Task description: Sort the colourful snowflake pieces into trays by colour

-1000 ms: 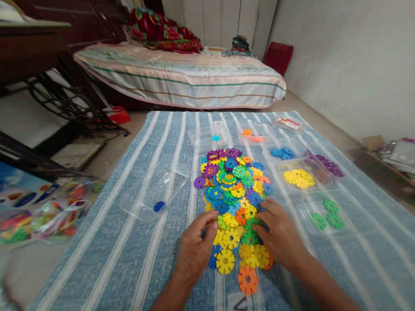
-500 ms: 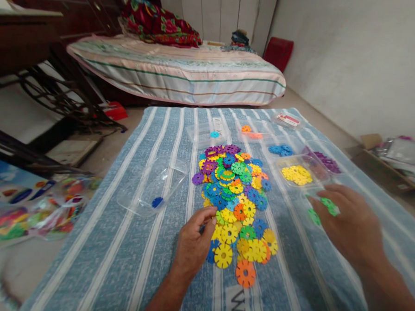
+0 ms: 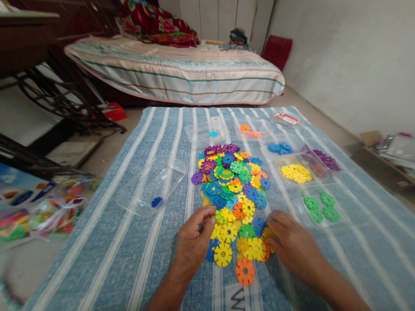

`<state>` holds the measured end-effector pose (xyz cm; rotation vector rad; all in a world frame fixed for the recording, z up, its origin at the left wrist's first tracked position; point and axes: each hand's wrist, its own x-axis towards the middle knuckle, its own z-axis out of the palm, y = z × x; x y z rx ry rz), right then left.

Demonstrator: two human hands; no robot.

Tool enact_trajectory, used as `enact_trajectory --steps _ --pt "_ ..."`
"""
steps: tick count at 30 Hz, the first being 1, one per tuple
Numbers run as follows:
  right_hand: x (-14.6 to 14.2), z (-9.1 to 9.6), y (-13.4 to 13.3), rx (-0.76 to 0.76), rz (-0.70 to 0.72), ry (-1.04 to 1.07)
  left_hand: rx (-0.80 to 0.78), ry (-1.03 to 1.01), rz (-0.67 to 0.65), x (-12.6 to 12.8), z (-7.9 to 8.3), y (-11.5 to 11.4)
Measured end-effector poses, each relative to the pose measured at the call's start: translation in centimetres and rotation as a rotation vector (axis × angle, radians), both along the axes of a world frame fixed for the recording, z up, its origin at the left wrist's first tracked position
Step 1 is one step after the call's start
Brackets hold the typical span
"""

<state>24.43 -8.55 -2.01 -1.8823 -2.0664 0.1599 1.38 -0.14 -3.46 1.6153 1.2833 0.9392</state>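
Note:
A heap of colourful notched plastic discs lies along the middle of the cloth, in yellow, blue, green, purple and orange. At its left edge rests my left hand, thumb and forefinger curled together beside the yellow discs; what they pinch, if anything, is hidden. My right hand reaches the heap's right edge with thumb and fingers apart, partly covering a yellow disc. To its upper right, a clear tray holds several green discs. Yellow discs fill the tray behind that one.
More clear trays hold blue discs, purple discs and orange discs. One dark blue disc lies in the left tray. Bags of colourful pieces sit at left. A bed stands beyond the table.
My right hand has moved left from above the green discs' tray to the heap's right edge, and the green discs now lie uncovered in the tray. My left hand has stayed put.

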Motion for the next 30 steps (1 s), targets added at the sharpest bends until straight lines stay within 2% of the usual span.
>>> enact_trajectory --steps 5,9,12,15,17,19,21,23,26,30 --pt "0.2 0.2 0.1 -0.071 0.004 0.072 -0.002 0.004 -0.003 0.0 0.0 0.1" --pt "1.2 1.8 1.2 -0.069 0.073 0.108 -0.004 0.0 -0.005 0.0 -0.1 0.1" --pt "3.2 3.8 3.1 0.196 0.016 0.015 -0.003 -0.007 -0.006 0.0 -0.2 0.0" --pt "5.1 5.5 4.8 0.508 -0.204 -0.111 -0.007 -0.021 -0.005 0.0 -0.1 0.0" --pt "5.3 5.9 5.1 0.557 -0.259 -0.119 -0.01 -0.024 -0.004 0.0 -0.1 0.0" --pt "4.2 5.4 4.4 0.45 -0.132 -0.053 -0.01 -0.02 -0.003 0.0 0.0 -0.1" --pt "2.4 4.2 3.1 0.256 0.069 0.025 -0.007 -0.011 -0.004 0.0 0.0 -0.1" --pt "0.4 2.7 1.6 0.101 0.19 0.05 -0.001 -0.002 -0.006 0.0 0.1 -0.1" --pt "-1.7 0.9 0.0 0.016 0.19 0.027 0.009 0.007 -0.007 0.0 0.1 -0.1" --pt "-2.4 0.1 -0.6 0.0 0.17 0.05 0.018 0.017 -0.007 0.0 0.0 -0.1"
